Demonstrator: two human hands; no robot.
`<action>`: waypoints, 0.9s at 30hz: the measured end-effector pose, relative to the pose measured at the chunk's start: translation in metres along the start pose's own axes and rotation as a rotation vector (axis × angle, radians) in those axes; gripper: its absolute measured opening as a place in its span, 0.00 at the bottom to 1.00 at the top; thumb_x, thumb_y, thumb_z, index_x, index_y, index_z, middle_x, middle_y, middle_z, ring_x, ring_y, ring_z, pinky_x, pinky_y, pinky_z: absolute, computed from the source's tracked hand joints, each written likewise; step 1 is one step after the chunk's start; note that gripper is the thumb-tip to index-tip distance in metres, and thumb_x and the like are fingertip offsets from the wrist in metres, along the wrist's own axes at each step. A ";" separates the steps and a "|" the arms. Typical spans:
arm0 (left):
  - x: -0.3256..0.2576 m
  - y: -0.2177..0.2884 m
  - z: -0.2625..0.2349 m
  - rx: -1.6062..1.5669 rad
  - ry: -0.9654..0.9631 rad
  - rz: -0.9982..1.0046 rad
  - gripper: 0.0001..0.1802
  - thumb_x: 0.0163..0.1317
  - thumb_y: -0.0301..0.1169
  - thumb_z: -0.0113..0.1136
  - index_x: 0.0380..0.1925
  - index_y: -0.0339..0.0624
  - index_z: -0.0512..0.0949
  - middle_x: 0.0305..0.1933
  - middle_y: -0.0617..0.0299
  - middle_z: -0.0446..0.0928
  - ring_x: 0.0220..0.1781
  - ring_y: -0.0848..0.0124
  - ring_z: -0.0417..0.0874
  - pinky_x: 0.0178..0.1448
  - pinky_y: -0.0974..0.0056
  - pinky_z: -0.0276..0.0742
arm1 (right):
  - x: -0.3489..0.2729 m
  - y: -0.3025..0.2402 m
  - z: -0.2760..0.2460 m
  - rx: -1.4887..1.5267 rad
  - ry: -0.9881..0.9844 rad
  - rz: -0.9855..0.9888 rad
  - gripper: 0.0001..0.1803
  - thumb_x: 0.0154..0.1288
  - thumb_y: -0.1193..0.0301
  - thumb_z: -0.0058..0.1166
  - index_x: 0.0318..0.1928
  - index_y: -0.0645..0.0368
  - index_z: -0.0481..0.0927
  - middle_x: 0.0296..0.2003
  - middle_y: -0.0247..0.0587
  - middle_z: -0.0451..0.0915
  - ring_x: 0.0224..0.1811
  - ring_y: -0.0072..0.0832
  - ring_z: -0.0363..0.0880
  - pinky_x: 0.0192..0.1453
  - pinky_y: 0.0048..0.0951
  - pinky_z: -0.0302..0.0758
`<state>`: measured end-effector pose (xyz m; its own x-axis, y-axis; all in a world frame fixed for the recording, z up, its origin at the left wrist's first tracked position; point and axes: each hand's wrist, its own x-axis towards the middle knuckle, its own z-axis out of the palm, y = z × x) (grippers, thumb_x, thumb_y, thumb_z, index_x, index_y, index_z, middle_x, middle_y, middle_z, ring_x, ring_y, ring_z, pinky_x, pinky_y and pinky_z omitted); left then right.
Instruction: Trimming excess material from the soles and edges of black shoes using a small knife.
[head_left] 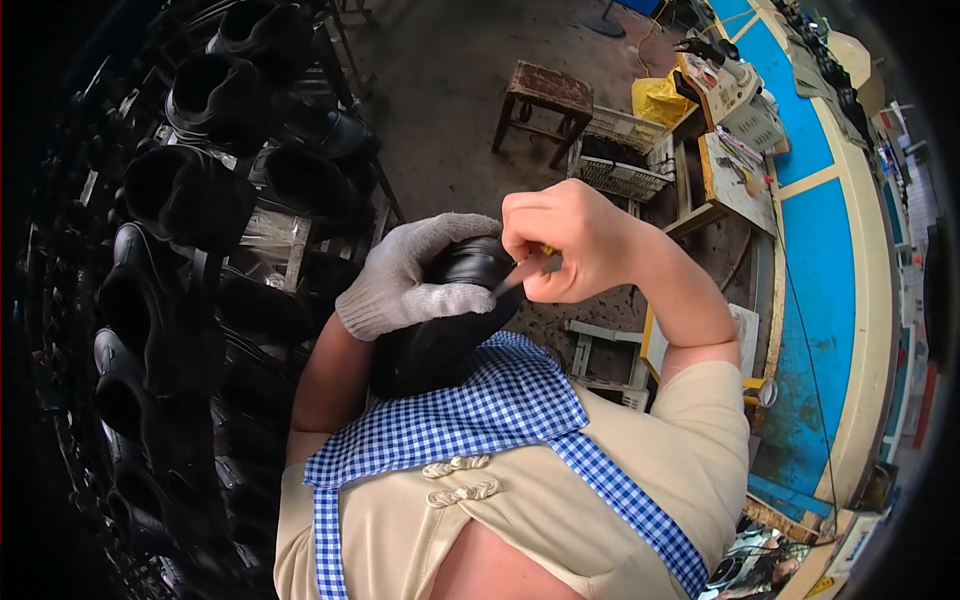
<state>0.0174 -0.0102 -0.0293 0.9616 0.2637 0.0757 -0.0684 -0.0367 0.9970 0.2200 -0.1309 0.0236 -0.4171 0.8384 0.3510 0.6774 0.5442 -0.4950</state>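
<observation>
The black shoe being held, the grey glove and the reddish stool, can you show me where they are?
Black shoe (470, 265): head view, on its shiny surface.
Grey glove (395, 280): head view, on its back.
Reddish stool (552, 87): head view, on its seat.

Left of my left hand (400, 280): shoes (215, 100), blocking. Ahead: floor (430, 130), open lane between shoes and stool (550, 87). Beyond my right hand (572, 240): crate (605, 183), tabletop (738, 192), both obstructing.

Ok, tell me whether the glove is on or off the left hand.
On: the grey glove covers the left hand on the black shoe, leaving the forearm bare.
</observation>
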 end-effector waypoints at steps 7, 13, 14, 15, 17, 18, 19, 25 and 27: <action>-0.012 0.001 -0.009 0.024 0.139 0.063 0.42 0.41 0.41 0.79 0.56 0.33 0.74 0.53 0.54 0.78 0.55 0.64 0.79 0.62 0.60 0.73 | -0.033 0.038 0.050 0.850 0.118 0.170 0.07 0.53 0.74 0.55 0.27 0.60 0.70 0.28 0.31 0.72 0.28 0.17 0.66 0.32 0.22 0.65; -0.033 -0.018 -0.030 -0.327 0.919 0.240 0.27 0.63 0.36 0.60 0.60 0.36 0.69 0.54 0.54 0.76 0.55 0.67 0.78 0.59 0.60 0.77 | -0.079 0.078 0.191 1.345 0.138 0.816 0.24 0.63 0.53 0.59 0.54 0.52 0.73 0.45 0.35 0.76 0.41 0.24 0.75 0.44 0.29 0.74; -0.040 -0.032 -0.039 -0.363 1.076 0.236 0.27 0.64 0.36 0.60 0.60 0.37 0.70 0.55 0.54 0.76 0.54 0.66 0.78 0.60 0.61 0.77 | -0.080 0.077 0.210 1.558 0.018 0.967 0.33 0.66 0.46 0.54 0.66 0.48 0.69 0.51 0.38 0.78 0.48 0.27 0.79 0.50 0.33 0.76; -0.042 -0.038 -0.045 -0.407 1.218 0.226 0.26 0.65 0.37 0.59 0.60 0.37 0.70 0.55 0.54 0.76 0.54 0.65 0.79 0.61 0.61 0.76 | -0.077 0.066 0.227 1.518 0.028 1.105 0.41 0.68 0.38 0.43 0.74 0.43 0.56 0.62 0.41 0.72 0.59 0.34 0.74 0.59 0.41 0.73; -0.051 -0.032 -0.045 -0.330 1.333 0.170 0.27 0.64 0.37 0.60 0.60 0.37 0.70 0.55 0.53 0.76 0.55 0.64 0.79 0.62 0.61 0.75 | -0.063 0.066 0.252 2.044 0.047 0.921 0.41 0.67 0.34 0.38 0.73 0.42 0.59 0.67 0.42 0.67 0.65 0.38 0.68 0.67 0.47 0.65; -0.054 -0.028 -0.044 -0.264 1.420 0.104 0.28 0.64 0.38 0.61 0.60 0.36 0.70 0.55 0.53 0.77 0.55 0.63 0.79 0.63 0.61 0.74 | -0.053 0.066 0.256 2.048 0.020 0.922 0.41 0.67 0.34 0.38 0.73 0.42 0.59 0.67 0.42 0.67 0.65 0.38 0.68 0.67 0.47 0.65; -0.066 -0.031 -0.048 -0.259 1.441 0.104 0.28 0.64 0.38 0.61 0.60 0.36 0.70 0.55 0.53 0.77 0.55 0.63 0.79 0.63 0.61 0.74 | -0.040 0.069 0.260 2.122 -0.037 0.833 0.40 0.67 0.34 0.39 0.72 0.43 0.61 0.66 0.40 0.68 0.64 0.35 0.69 0.60 0.43 0.71; -0.136 -0.031 -0.037 1.197 1.285 -0.512 0.36 0.60 0.51 0.63 0.60 0.35 0.70 0.58 0.45 0.75 0.61 0.55 0.77 0.59 0.55 0.77 | 0.076 0.082 0.269 1.933 -0.084 0.935 0.37 0.68 0.36 0.40 0.64 0.49 0.68 0.57 0.39 0.76 0.44 0.27 0.81 0.21 0.17 0.64; -0.154 -0.051 -0.042 1.572 1.271 -0.563 0.34 0.60 0.55 0.60 0.55 0.38 0.74 0.53 0.48 0.78 0.57 0.55 0.79 0.54 0.53 0.79 | 0.113 0.079 0.270 1.955 -0.109 0.877 0.35 0.69 0.37 0.41 0.62 0.51 0.69 0.53 0.39 0.79 0.35 0.24 0.83 0.15 0.13 0.55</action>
<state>-0.1387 -0.0087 -0.0916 0.0771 0.8688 0.4892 0.9827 -0.1492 0.1102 0.0627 0.0153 -0.1909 -0.4980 0.7861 -0.3661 -0.6365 -0.6181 -0.4613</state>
